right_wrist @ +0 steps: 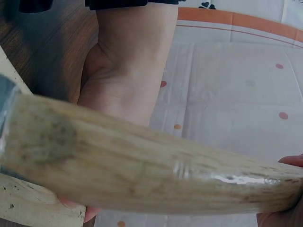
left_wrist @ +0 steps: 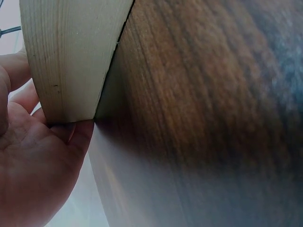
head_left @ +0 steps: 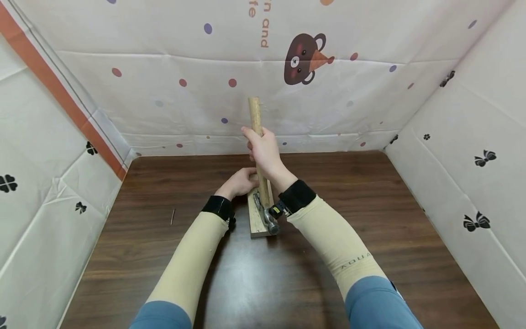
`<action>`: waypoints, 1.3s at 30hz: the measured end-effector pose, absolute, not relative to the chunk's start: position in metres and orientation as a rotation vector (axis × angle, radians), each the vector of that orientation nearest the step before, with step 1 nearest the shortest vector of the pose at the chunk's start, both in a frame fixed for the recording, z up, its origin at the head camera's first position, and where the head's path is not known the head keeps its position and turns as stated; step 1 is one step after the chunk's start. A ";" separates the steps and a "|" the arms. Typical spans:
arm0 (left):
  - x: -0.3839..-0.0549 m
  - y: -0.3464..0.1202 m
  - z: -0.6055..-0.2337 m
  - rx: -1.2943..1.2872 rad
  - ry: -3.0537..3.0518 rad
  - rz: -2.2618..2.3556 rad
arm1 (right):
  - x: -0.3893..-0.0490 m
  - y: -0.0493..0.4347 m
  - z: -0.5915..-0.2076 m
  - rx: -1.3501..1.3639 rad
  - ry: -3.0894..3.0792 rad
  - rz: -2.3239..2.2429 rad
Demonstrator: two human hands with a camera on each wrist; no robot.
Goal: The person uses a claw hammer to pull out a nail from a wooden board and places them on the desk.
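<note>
A claw hammer with a pale wooden handle [head_left: 255,114] is tilted over a narrow wooden board [head_left: 255,224], its metal head [head_left: 270,223] low at the board's near end. My right hand [head_left: 266,153] grips the handle partway up. At the board's far end, my left hand [head_left: 240,183] holds the wood. The left wrist view shows the left hand's [left_wrist: 38,142] fingers around the end of the board [left_wrist: 71,61]. In the right wrist view the hammer handle [right_wrist: 142,165] crosses in front of the left hand and hides its fingers partly.
A single loose nail [head_left: 172,216] lies on the brown wood-grain table [head_left: 135,256], left of the board. At the top left of the left wrist view, a thin dark rod [left_wrist: 10,30] shows beside the board. Printed white sheets [head_left: 197,105] rise behind and beside the table.
</note>
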State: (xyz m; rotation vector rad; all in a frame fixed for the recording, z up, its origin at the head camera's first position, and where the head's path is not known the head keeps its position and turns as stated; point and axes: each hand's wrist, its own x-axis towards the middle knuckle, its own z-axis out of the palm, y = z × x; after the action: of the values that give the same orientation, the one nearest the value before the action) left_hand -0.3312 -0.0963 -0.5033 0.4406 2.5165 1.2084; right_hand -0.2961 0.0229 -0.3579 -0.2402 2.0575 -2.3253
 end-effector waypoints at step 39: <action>-0.330 -0.093 -0.504 0.415 2.550 1.174 | -0.268 0.039 -0.359 -0.498 2.022 -2.468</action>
State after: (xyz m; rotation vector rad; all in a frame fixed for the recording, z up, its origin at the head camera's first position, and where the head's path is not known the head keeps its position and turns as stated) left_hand -0.3304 -0.0931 -0.5036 0.4154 2.5498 1.1740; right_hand -0.2685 0.0392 -0.3591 -0.4980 2.0223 -2.4683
